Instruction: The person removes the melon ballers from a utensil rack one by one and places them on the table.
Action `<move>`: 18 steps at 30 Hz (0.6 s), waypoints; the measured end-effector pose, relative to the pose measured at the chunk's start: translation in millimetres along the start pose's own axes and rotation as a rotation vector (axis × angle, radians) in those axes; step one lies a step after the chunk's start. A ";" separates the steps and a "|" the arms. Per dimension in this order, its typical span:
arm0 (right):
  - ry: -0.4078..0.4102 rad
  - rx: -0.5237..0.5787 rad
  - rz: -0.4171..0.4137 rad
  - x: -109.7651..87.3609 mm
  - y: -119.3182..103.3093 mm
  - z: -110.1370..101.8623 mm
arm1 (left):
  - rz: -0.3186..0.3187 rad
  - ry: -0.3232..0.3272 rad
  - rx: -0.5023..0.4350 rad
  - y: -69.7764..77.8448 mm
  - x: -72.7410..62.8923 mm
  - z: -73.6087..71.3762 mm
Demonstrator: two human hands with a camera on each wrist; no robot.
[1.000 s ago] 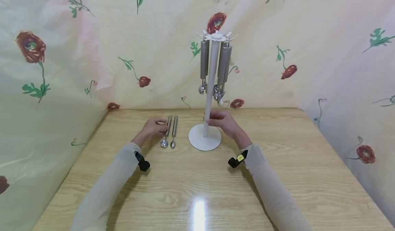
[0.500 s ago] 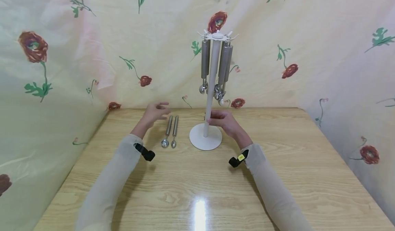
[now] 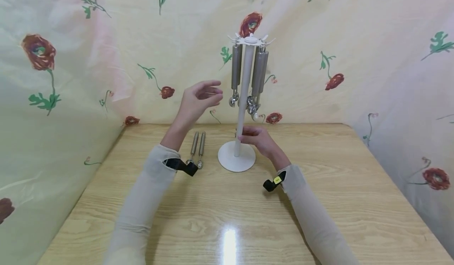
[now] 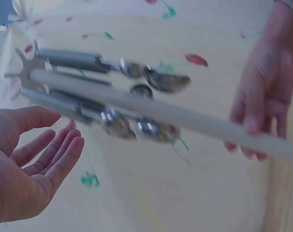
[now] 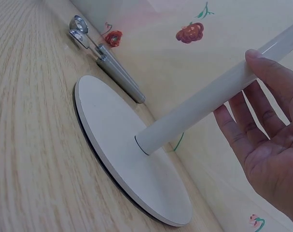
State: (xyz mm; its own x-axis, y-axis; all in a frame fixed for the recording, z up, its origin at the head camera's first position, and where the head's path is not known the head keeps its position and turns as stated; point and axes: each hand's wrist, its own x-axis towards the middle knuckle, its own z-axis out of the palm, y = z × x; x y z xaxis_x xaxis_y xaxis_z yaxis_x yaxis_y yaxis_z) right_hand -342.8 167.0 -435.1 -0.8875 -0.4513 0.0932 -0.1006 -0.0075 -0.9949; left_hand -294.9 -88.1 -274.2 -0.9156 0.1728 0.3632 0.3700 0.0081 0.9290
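A white utensil stand rises from its round base on the table, with several steel-handled scoops and spoons hanging from its top hooks. Around the lower part of its pole, my right hand grips with thumb and fingers, also plain in the right wrist view. My left hand is raised just left of the hanging tools, fingers loosely bent and holding nothing. In the left wrist view that hand sits beside the handles, apparently apart from them. Two more tools, a scoop and a small scoop or spoon, lie side by side on the table.
The wooden table ends against a flower-printed cloth that hangs behind and at both sides. The stand's base stands right of the two lying tools. A black wrist camera partly covers their heads.
My left hand has left the scoop on the table and risen, moving right toward the hanging tools. My right hand has stayed on the pole; the stand has not moved.
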 end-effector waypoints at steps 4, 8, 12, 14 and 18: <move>0.003 -0.003 -0.007 0.6 0.4 -0.2 | 0.085 -0.031 -0.048 15.4 1.3 17.8; -0.004 0.000 -0.007 1.7 1.2 -1.3 | 0.108 -0.061 -0.060 23.1 4.2 31.7; -0.011 -0.006 -0.012 2.6 1.8 -1.8 | 0.112 -0.085 -0.055 28.1 6.9 42.2; -0.012 -0.011 -0.010 2.6 1.9 -2.1 | 0.111 -0.099 -0.052 29.8 7.8 46.5; -0.005 -0.010 0.000 1.9 0.4 -1.7 | 0.111 -0.123 -0.049 32.3 10.1 53.0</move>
State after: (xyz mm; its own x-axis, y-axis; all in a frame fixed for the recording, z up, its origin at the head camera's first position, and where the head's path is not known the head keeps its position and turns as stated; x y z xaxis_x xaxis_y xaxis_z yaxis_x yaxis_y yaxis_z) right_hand -345.4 167.6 -435.3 -0.8851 -0.4562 0.0927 -0.1050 0.0017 -0.9945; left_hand -283.8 -33.9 -244.3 -0.8420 0.2891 0.4555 0.4573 -0.0653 0.8869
